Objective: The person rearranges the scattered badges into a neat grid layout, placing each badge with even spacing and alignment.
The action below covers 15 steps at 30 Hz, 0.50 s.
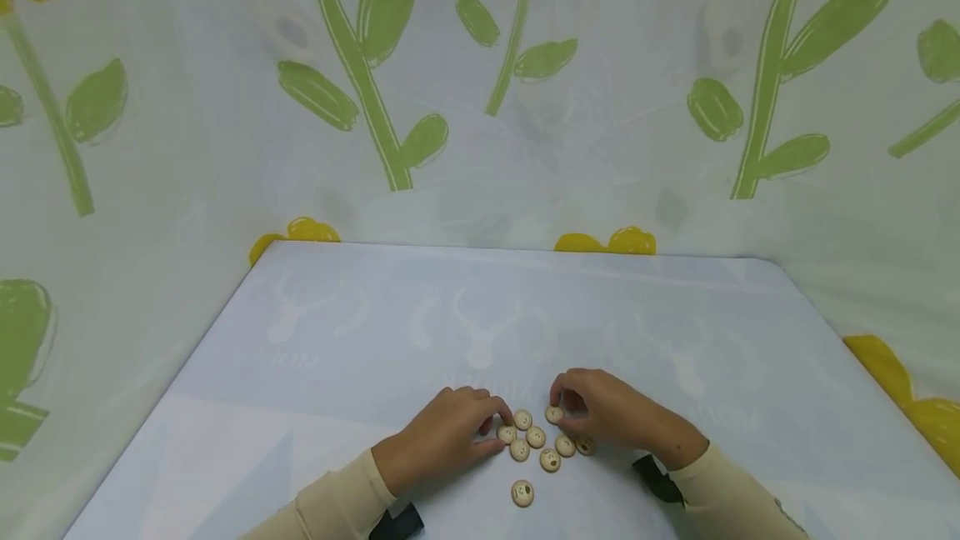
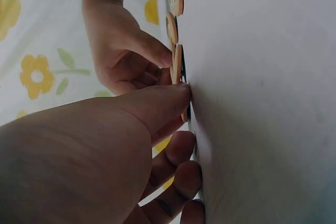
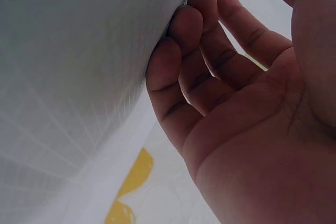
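Observation:
Several small round wooden discs with dark printed marks lie in a loose cluster near the table's front. At the cluster's left, my left hand [image 1: 446, 437] has its thumb and index finger around one wooden disc [image 1: 507, 435]. On the other side, my right hand [image 1: 611, 408] pinches another wooden disc [image 1: 554, 414] by its edges, thumb nearer me. A further disc [image 1: 585, 445] is partly under the right hand. In the left wrist view, the left thumb [image 2: 157, 100] hides the held disc. The right wrist view shows the right hand's other fingers [image 3: 164, 66] curled against the tabletop.
Between the hands lie more discs [image 1: 536, 437], and a single disc [image 1: 522, 492] sits apart, closer to me. The pale table [image 1: 360, 365] has a faint deer-head pattern. A white flower-printed cloth [image 1: 487, 182] hangs around it. Dark bands [image 1: 657, 480] sit beneath the wrists.

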Tool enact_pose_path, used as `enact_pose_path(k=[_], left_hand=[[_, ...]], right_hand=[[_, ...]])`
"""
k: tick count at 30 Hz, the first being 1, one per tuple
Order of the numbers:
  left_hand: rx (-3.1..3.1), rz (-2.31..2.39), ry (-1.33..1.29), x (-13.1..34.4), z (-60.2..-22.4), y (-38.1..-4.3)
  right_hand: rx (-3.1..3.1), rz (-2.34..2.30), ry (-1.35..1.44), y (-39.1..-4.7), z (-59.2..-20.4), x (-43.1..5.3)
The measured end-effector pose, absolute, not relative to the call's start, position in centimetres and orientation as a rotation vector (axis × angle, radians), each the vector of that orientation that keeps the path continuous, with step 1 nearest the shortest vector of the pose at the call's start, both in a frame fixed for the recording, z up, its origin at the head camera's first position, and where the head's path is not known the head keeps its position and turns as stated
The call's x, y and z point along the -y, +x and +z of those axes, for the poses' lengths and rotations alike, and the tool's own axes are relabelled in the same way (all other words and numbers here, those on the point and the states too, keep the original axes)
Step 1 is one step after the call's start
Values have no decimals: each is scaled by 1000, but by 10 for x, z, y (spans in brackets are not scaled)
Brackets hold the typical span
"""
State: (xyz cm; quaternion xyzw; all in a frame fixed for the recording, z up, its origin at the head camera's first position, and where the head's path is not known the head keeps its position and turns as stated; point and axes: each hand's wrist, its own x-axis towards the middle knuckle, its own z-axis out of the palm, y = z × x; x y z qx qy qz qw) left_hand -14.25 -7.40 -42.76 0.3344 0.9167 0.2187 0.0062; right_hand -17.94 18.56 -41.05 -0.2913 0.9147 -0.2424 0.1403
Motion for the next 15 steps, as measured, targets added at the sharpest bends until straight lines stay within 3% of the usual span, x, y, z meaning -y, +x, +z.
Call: enact_pose_path(k=[15], left_hand=[[-2813,734,987,76,-425,-140]], right_hand=[[-2613,-713,-838,-178,-406,-182]])
